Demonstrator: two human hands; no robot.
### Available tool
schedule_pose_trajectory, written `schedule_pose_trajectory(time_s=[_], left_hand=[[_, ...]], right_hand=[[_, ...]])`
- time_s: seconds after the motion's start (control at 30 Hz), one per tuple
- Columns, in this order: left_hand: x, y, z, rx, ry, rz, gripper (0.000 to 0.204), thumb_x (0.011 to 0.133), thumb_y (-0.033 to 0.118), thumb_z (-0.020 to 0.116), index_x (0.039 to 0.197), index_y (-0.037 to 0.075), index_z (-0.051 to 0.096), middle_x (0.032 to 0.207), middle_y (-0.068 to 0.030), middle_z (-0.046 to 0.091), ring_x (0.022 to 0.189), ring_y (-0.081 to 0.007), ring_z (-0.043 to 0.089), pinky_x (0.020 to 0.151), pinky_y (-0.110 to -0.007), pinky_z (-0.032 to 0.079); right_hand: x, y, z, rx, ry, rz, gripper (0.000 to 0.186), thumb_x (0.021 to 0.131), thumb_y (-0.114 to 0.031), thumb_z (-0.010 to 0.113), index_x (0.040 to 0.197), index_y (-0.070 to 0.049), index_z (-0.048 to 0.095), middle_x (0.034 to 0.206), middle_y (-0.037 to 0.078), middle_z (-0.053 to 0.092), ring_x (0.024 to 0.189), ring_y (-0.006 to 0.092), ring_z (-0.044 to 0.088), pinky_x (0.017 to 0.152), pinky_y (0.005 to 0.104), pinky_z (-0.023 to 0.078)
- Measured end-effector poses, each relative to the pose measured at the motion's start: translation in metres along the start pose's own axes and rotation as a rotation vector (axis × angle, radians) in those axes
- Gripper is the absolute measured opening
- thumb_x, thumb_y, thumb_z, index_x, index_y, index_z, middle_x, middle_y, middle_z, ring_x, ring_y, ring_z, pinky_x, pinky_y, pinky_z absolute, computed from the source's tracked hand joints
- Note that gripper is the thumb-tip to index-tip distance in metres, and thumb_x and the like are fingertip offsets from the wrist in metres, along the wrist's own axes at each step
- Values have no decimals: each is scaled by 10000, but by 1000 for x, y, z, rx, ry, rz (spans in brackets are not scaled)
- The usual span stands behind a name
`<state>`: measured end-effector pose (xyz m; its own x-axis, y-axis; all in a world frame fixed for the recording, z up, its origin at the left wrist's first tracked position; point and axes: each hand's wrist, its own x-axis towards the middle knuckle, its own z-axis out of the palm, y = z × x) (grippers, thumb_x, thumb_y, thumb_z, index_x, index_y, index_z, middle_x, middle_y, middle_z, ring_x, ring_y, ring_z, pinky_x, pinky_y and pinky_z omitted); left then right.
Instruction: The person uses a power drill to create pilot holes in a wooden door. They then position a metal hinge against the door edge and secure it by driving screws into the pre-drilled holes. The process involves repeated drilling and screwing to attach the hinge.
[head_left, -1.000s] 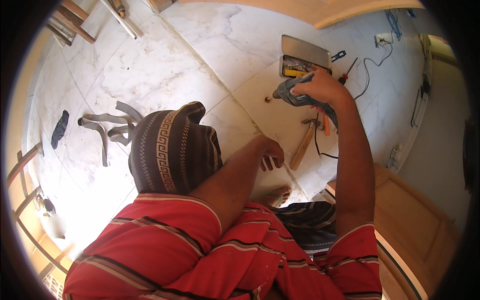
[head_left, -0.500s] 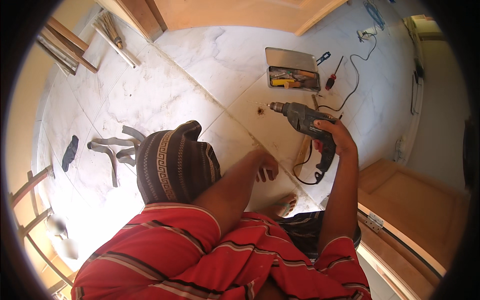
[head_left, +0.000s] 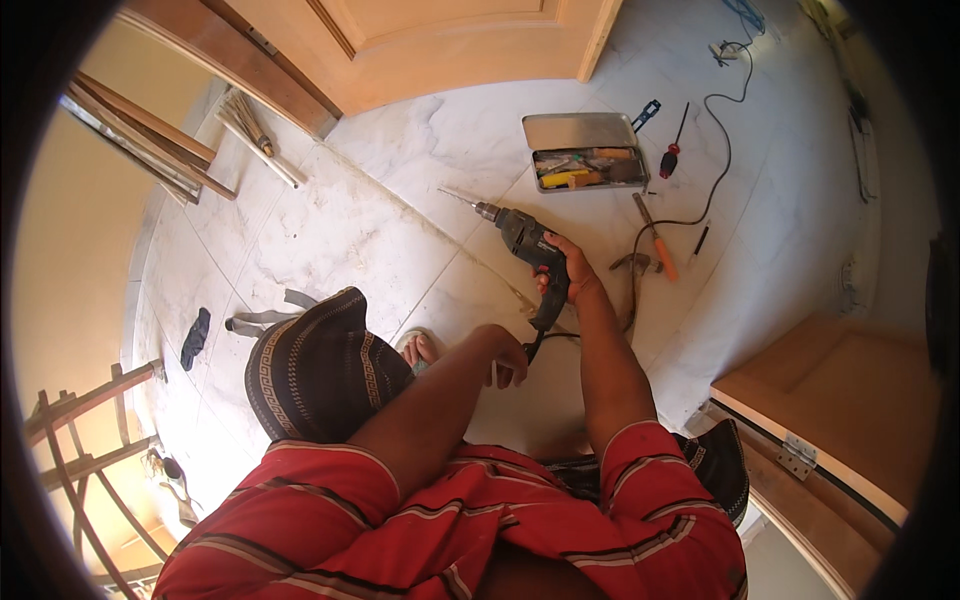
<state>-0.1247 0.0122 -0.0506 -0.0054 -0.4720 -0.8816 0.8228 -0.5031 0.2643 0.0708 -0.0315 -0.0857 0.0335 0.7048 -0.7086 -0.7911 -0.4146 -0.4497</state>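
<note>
My right hand (head_left: 568, 266) grips the handle of a dark power drill (head_left: 523, 236). A long thin drill bit (head_left: 458, 196) sticks out of its chuck, pointing to the far left above the tiled floor. The drill's black cord leaves the base of the handle. Close to that base hangs my left hand (head_left: 503, 358), its fingers loosely bent and slightly apart, with nothing seen in them. To the right of the drill a hammer (head_left: 638, 264) and an orange-handled chisel (head_left: 658, 240) lie on the floor.
An open metal tin (head_left: 590, 180) of tools lies ahead, beside a screwdriver (head_left: 670, 158). A power cord (head_left: 722, 140) runs along the right. Wooden doors stand at the far side (head_left: 470, 60) and right (head_left: 830, 410). A grey strap (head_left: 258, 320) lies left, near a wooden rack (head_left: 90, 410).
My right hand has carried the drill leftward, away from the tools, uncovering the hammer and chisel. My left hand has shifted slightly left and lower in view. The view has tilted somewhat.
</note>
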Motion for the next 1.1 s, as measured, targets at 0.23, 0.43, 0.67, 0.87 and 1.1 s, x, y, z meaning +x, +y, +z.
schedule_pose_trajectory(time_s=[0.23,0.43,0.67,0.87,1.1], left_hand=[[-5,-30,-17,-481,526,50,365,927,289,680,1165,11,699,1173,-111,748,951,-251,745,803,-425,597],[-6,-36,-40,-1228,1037,360,362,996,301,551,1194,10,636,1152,-147,700,995,-300,720,840,-445,586],[-25,-21,-58,-1630,1198,744,505,1028,288,475,1406,-45,518,1329,-213,639,1134,-351,684,953,-488,589],[-26,-7,-49,-1627,1068,883,592,1062,340,484,1513,-41,445,1417,-235,604,1207,-357,661,1009,-484,582],[-11,-8,-56,-1620,978,950,615,1052,411,567,1503,4,473,1440,-214,600,1241,-343,643,1039,-483,553]], right_hand=[[1,2,3,-57,0,-21,486,925,-511,743,1036,-45,663,741,129,649,535,227,627,518,427,549],[-1,8,1,151,-31,-80,429,932,-474,752,1045,-71,661,755,124,641,601,266,647,588,443,578],[-22,-14,-34,294,-177,-196,452,952,-500,718,1060,-63,680,741,118,647,604,279,646,627,461,586],[-38,-12,-44,327,-158,-235,465,947,-519,717,1049,-66,693,712,106,643,599,258,669,631,462,580],[-27,11,-11,254,-39,-259,448,948,-496,712,1078,-70,664,744,109,653,590,248,666,585,441,575]])
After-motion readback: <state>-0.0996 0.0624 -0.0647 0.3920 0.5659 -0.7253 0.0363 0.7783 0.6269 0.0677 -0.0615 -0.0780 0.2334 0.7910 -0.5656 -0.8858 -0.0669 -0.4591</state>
